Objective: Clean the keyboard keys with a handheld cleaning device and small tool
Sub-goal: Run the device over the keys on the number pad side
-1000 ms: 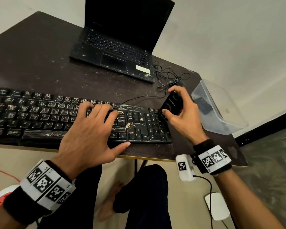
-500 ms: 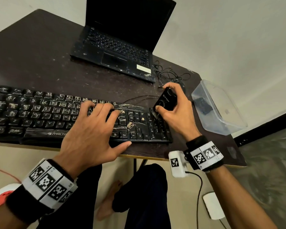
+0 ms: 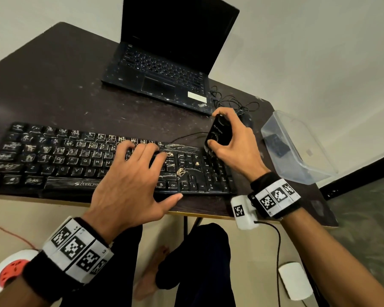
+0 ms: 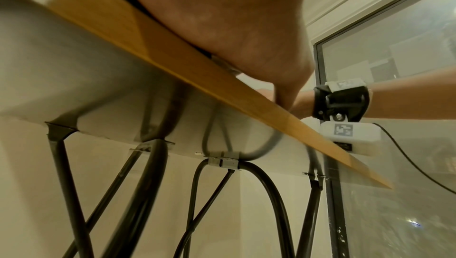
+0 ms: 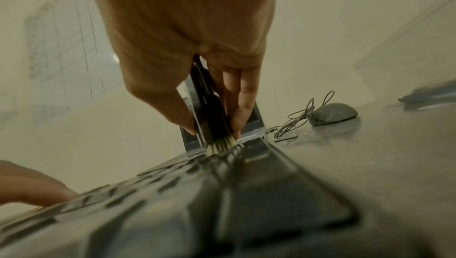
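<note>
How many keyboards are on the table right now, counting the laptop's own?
2. The external black keyboard lies along the table's near edge under both hands; the laptop with its built-in keyboard sits behind it toward the wall. None seems hidden.

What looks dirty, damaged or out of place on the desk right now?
The keyboard is streaked with pale grime across its keys, with yellowish debris near the arrow keys. The laptop is speckled too. A tangled cable lies beside the mouse. Nothing looks broken or spilled.
</note>
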Available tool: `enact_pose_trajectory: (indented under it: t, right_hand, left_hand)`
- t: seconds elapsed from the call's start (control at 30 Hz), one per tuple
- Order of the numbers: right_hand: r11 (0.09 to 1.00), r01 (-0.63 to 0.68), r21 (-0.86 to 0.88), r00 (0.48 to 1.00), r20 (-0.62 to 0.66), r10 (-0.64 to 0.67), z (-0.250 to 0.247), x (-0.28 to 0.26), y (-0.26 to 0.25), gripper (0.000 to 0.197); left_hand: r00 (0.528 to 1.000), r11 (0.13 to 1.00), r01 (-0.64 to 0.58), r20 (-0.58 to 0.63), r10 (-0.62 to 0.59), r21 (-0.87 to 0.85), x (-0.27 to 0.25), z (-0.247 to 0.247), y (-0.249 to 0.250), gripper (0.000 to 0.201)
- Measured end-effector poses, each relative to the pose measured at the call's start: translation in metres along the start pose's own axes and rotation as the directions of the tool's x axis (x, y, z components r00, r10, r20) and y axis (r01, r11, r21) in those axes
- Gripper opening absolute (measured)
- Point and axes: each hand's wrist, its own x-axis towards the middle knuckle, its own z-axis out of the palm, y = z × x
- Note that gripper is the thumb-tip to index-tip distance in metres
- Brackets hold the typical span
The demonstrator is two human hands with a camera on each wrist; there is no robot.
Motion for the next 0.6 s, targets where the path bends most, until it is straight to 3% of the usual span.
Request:
enact_pose_trajectory:
  t: [0.1, 0.23, 0.33, 0.43, 0.6]
  right_hand:
    - [0.998, 0.041, 0.038, 0.995, 0.091, -0.044, 0.003, 0.002, -0.003, 0.06]
    - [0.998, 0.014, 0.054, 0.998, 0.065, -0.018, -0.002, 0.011, 0.0, 0.059]
    - [0.995, 0.065, 0.077, 0.986, 0.145, -0.076, 0.003, 0.011, -0.005, 0.061]
    - [0.999, 0.026, 0.036, 0.995, 0.091, -0.03, 0.003, 0.017, -0.003, 0.061]
    - [0.996, 0.056, 0.062, 0.988, 0.141, -0.064, 0.004, 0.011, -0.01, 0.06]
  left_hand:
    - [1.0, 1.0, 0.004, 0.004, -0.004, -0.002, 0.001, 0.0, 0.0, 0.091]
    - [1.0, 1.0, -0.001, 0.003, 0.001, 0.007, 0.001, -0.001, 0.0, 0.092]
    - [1.0, 1.0, 0.007, -0.01, -0.007, 0.001, 0.001, 0.0, 0.0, 0.091]
    - [1.0, 1.0, -0.005, -0.009, 0.005, 0.006, 0.001, 0.0, 0.0, 0.092]
    - [1.0, 1.0, 0.001, -0.008, -0.001, 0.0, 0.001, 0.001, -0.001, 0.091]
